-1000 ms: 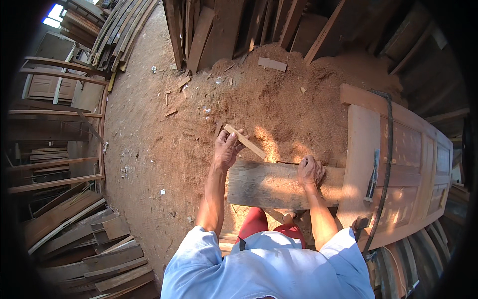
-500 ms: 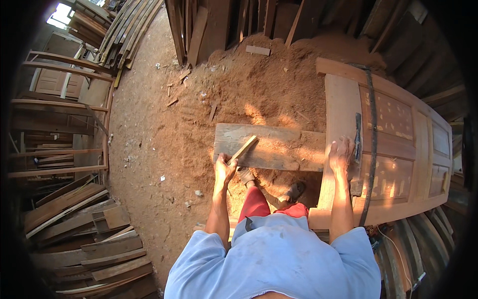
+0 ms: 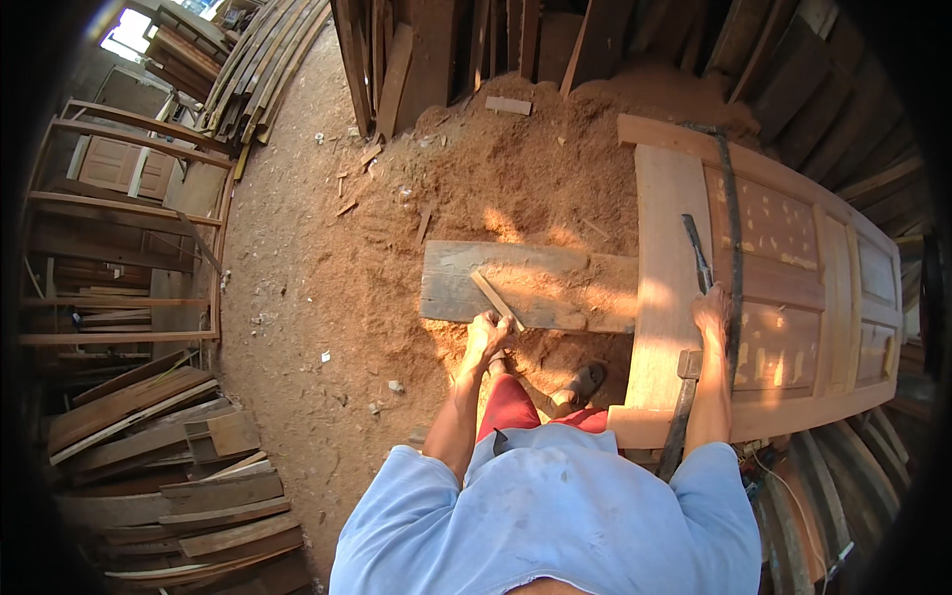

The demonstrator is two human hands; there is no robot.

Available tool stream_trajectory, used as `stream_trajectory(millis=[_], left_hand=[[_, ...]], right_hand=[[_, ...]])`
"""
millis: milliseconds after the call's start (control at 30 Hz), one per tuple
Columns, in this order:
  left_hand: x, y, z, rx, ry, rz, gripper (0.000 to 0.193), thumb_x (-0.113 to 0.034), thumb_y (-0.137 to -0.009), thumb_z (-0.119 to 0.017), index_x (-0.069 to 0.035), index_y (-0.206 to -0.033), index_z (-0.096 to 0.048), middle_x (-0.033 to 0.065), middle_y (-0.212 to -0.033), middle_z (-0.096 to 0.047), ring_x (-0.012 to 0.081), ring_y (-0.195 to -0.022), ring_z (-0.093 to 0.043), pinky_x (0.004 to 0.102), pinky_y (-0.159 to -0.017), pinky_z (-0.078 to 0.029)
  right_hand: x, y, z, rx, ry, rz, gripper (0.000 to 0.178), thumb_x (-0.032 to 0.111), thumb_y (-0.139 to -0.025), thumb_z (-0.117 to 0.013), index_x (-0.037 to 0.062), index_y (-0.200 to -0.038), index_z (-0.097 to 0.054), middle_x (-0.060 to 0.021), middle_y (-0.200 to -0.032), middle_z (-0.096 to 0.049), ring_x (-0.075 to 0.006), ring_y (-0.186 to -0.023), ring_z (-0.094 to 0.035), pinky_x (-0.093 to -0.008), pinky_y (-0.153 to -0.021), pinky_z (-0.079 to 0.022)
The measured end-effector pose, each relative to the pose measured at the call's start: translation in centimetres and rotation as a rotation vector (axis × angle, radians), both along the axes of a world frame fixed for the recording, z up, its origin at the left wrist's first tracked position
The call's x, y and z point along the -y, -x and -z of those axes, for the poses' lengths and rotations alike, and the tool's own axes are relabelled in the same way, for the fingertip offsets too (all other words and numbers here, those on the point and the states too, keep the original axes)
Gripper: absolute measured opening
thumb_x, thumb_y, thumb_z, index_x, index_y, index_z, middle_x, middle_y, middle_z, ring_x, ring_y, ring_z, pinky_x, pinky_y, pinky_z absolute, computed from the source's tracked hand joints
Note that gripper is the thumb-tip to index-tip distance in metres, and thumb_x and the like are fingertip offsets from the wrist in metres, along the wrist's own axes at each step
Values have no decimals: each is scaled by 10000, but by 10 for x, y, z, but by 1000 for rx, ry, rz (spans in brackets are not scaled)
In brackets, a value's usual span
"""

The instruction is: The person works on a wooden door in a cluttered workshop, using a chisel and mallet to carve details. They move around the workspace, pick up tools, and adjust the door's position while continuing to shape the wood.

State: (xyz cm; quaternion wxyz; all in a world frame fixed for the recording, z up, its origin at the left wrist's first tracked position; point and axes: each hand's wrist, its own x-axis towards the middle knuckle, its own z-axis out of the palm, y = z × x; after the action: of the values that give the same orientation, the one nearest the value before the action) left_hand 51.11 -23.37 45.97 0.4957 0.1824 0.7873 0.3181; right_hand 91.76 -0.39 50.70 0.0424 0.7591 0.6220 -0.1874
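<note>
Pale wood makes the small stick [image 3: 492, 295] pinched low between the fingers of the left hand [image 3: 487, 335], likely so its top is free above the grey plank [image 3: 448, 280], and the right hand [image 3: 710, 307] curls its fingers around a dark tool [image 3: 698, 251] over the door [image 3: 783, 290].

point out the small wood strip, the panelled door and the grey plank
small wood strip [image 3: 493, 296], head view: middle of its length
panelled door [image 3: 778, 287], head view: bar between two panels
grey plank [image 3: 547, 288], head view: middle of its top face
</note>
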Motion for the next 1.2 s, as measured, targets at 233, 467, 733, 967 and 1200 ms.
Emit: stream_trajectory(millis=[233,467,733,967,1200], left_hand=[[-3,8,-37,-689,-51,267,422,-290,-797,-758,-13,-1078,-610,201,-852,-681,357,-801,-674,431,-738,-534],[-60,-44,-150,-835,-634,1016,799,-164,-731,-759,-126,-1444,-402,206,-1258,-590,380,-1198,-546,462,-992,-436],[-66,28,-146,-197,-571,276,393,-303,-854,-725,-60,-1119,-567,52,-861,-630,170,-759,-566,352,-725,-492],[-77,58,-147,-217,-675,55,227,-245,-870,-704,-44,-917,-610,6,-746,-598,129,-733,-594,322,-669,-488],[-86,47,-111,-172,-796,-133,279,-260,-891,-668,-26,-1018,-587,-7,-782,-550,111,-693,-494,321,-632,-438]], right_hand=[[58,55,-57,-321,-244,-307,338,130,-833,-610,-85,-1091,-579,-311,-972,-626,-482,-916,-622,-521,-794,-490],[117,139,-97,-543,-228,-1084,507,165,-837,-623,-51,-1281,-509,-233,-1085,-610,-395,-1044,-581,-445,-960,-450],[115,18,-98,-119,93,-181,593,321,-884,-644,34,-1367,-454,-259,-1309,-548,-406,-1198,-541,-511,-990,-430],[203,-60,-33,-123,251,73,745,258,-782,-710,-31,-1359,-340,-331,-1269,-530,-471,-1212,-518,-518,-1016,-423],[203,-71,-9,-365,323,231,353,201,-726,-631,-18,-994,-562,-187,-931,-614,-302,-913,-646,-408,-754,-516]])
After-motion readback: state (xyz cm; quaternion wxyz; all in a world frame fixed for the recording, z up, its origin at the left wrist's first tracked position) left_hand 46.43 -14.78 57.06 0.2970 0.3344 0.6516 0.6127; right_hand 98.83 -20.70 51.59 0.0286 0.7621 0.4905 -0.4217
